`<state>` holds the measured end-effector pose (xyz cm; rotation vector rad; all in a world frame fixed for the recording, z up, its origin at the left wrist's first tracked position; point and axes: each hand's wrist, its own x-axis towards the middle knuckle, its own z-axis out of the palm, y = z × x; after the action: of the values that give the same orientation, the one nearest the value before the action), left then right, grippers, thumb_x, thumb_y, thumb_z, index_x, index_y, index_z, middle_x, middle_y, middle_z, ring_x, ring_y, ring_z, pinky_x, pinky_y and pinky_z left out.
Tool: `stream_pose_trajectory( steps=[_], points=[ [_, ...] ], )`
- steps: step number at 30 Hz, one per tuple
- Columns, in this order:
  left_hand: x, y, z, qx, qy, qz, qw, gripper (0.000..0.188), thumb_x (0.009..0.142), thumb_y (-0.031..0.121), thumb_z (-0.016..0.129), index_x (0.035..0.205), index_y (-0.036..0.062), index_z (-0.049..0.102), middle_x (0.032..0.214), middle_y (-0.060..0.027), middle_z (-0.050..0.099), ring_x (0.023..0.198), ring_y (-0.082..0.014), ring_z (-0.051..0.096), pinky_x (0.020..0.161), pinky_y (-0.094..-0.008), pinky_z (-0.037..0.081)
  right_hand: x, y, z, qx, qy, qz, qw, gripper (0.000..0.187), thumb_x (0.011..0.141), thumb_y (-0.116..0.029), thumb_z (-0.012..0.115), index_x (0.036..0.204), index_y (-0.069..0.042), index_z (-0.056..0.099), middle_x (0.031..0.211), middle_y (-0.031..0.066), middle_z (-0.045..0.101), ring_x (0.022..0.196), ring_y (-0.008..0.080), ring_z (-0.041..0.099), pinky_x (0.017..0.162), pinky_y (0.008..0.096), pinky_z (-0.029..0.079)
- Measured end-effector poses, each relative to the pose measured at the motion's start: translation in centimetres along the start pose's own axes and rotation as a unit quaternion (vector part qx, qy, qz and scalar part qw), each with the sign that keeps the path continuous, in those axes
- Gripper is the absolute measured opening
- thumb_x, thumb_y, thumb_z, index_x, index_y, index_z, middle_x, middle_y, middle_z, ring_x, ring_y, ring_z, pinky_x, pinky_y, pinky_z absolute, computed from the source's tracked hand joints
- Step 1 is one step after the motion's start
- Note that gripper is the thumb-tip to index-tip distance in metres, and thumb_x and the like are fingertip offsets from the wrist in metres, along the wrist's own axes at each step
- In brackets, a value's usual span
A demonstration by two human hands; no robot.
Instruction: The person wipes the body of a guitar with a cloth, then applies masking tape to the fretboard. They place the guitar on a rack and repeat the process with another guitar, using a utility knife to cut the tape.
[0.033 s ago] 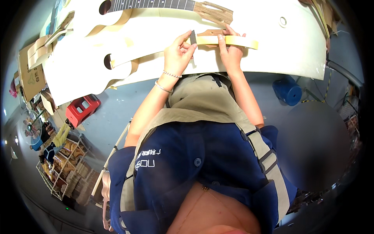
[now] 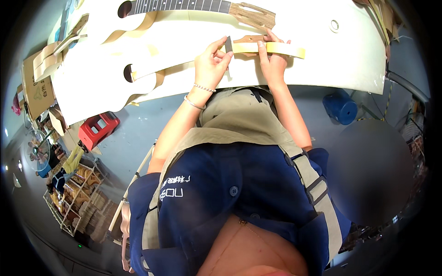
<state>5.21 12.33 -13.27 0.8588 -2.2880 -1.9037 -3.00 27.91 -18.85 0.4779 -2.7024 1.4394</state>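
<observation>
A small pale guitar [image 2: 155, 79] lies in front of me on the white-covered table, sound hole to the left. A pale strip [image 2: 172, 66] covers its neck, and its brown headstock [image 2: 251, 38] shows partly behind my right hand. My left hand [image 2: 210, 68] is closed, pinching a thin dark-grey flat piece [image 2: 228, 44] upright across the neck's headstock end. Yellow tape runs from there to a tape roll [image 2: 297, 50], which my right hand [image 2: 273, 64] grips with thumb and fingers. Whether the dark piece touches the tape is hard to see.
Beyond lies a second small guitar with a dark fretboard [image 2: 198, 4] and brown headstock [image 2: 251, 14]. A pale ring [image 2: 334, 26] lies far right on the table [image 2: 363, 64]. Below are a red stool [image 2: 99, 130] left and a blue stool [image 2: 340, 106] right.
</observation>
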Motion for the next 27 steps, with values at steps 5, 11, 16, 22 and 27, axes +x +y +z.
stream_pose_trajectory(
  steps=[5, 11, 16, 22, 27],
  points=[
    [0.2, 0.4, 0.4, 0.024, 0.016, 0.001, 1.000, 0.043, 0.079, 0.005, 0.069, 0.121, 0.0023, 0.057, 0.067, -0.0026, 0.063, 0.059, -0.0048, 0.057, 0.055, -0.0201, 0.047, -2.4, -4.5, -0.5, 0.118, -0.038, -0.205, 0.971, 0.026, 0.084, -0.019, 0.061, 0.107, -0.007, 0.058, 0.099, 0.0060, 0.065, 0.101, 0.0232, 0.059, 0.110, 0.0496, 0.016],
    [2.3, 2.7, -4.5, 0.103, -0.061, 0.172, 0.978, 0.039, 0.082, 0.006, 0.066, 0.120, 0.0044, 0.056, 0.077, -0.0046, 0.068, 0.061, -0.0046, 0.057, 0.056, -0.0202, 0.047, -0.3, -8.2, -0.7, 0.395, 0.024, 0.011, 0.918, 0.029, 0.080, 0.003, 0.061, 0.107, -0.002, 0.049, 0.098, 0.0092, 0.063, 0.107, 0.0218, 0.057, 0.110, 0.0435, 0.025],
    [9.8, 2.3, -10.2, 0.443, -0.109, 0.454, 0.765, 0.020, 0.072, 0.008, 0.068, 0.092, 0.0114, 0.065, 0.071, -0.0015, 0.065, 0.059, -0.0193, 0.061, 0.053, -0.0284, 0.048, 2.6, -8.7, -1.3, 0.611, 0.060, 0.154, 0.774, 0.056, 0.079, 0.010, 0.060, 0.124, -0.005, 0.031, 0.104, 0.0127, 0.061, 0.112, 0.0264, 0.054, 0.098, 0.0375, 0.040],
    [7.4, 3.3, -5.1, -0.114, -0.200, 0.062, 0.971, 0.029, 0.080, 0.013, 0.070, 0.105, 0.0019, 0.063, 0.093, -0.0074, 0.065, 0.092, -0.0122, 0.059, 0.076, -0.0232, 0.049, 3.4, -10.3, 0.2, 0.622, 0.109, 0.131, 0.764, 0.054, 0.079, 0.012, 0.058, 0.123, -0.006, 0.033, 0.107, 0.0140, 0.061, 0.117, 0.0282, 0.051, 0.097, 0.0366, 0.041],
    [6.3, 4.2, -3.3, -0.259, -0.150, -0.083, 0.951, 0.009, 0.083, 0.007, 0.067, 0.090, 0.0018, 0.063, 0.084, -0.0050, 0.065, 0.076, -0.0100, 0.062, 0.072, -0.0220, 0.051, 3.5, -10.1, 1.1, 0.773, 0.108, 0.208, 0.589, 0.045, 0.078, 0.011, 0.057, 0.120, -0.004, 0.047, 0.119, 0.0123, 0.058, 0.126, 0.0263, 0.042, 0.105, 0.0439, 0.032]
  ],
)
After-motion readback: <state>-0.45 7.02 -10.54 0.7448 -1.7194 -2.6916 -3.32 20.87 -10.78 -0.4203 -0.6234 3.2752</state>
